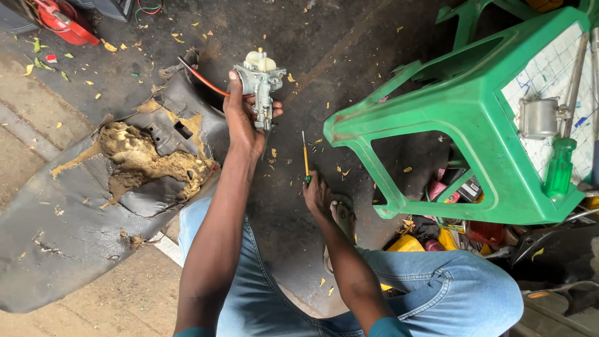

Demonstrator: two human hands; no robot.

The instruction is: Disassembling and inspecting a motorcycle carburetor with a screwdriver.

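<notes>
My left hand (244, 112) is raised and grips a grey metal carburetor (261, 81) with a cream top; an orange-red hose (199, 78) runs from it to the left. My right hand (318, 195) is lower, near my knee, and holds a thin screwdriver (306, 159) with a yellow shaft and green handle, its tip pointing away from me over the dark floor. Both forearms stretch out over my blue jeans.
A torn black seat (93, 206) with crumbling yellow foam lies at the left. A green plastic stool (474, 112) stands at the right, carrying a metal cup part (538, 117) and a green-handled screwdriver (560, 165). Bottles and clutter sit beneath it. A red object (62, 22) lies far left.
</notes>
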